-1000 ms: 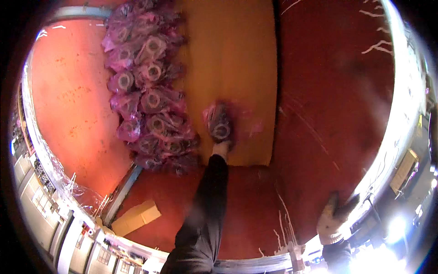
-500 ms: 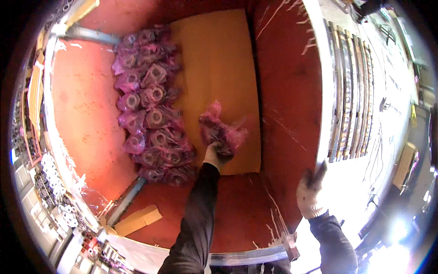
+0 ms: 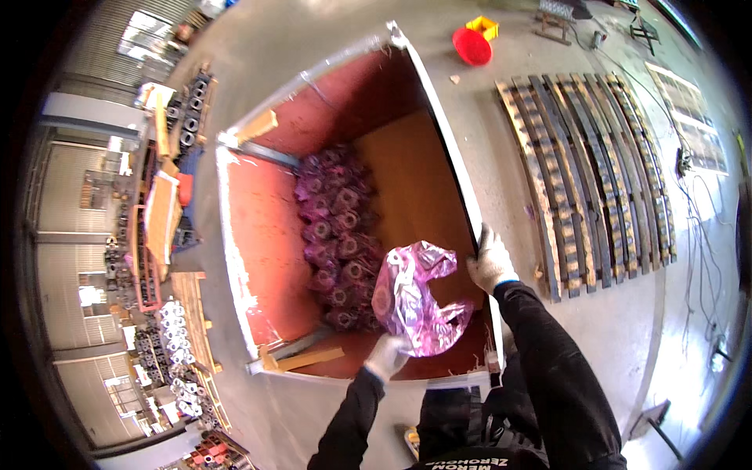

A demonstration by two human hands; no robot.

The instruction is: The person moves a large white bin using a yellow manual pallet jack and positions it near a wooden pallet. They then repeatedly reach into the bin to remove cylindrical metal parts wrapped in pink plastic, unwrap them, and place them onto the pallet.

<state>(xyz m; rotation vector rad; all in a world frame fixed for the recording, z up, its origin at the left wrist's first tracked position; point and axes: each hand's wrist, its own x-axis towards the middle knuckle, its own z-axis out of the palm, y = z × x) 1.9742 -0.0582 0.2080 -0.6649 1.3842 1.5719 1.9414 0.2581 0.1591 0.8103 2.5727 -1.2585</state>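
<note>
A large open crate (image 3: 258,235) with red inner walls and a white rim is seen from above on the concrete floor (image 3: 486,102). On its left half, a row of pink-wrapped rolls (image 3: 337,235) is stacked from near to far. One pink-wrapped roll (image 3: 411,294) is held above the near right corner – it is gripped from below by the gloved left hand (image 3: 388,354), so this hand is the nearer one. The roll's long axis cannot be told. The gloved right hand (image 3: 491,262) is closed on the crate's right rim.

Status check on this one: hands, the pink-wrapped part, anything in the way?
Left hand grips pink-wrapped part, held above crate floor. Right hand braced on crate rim. Wrapped stack sits left; nothing blocking.
</note>
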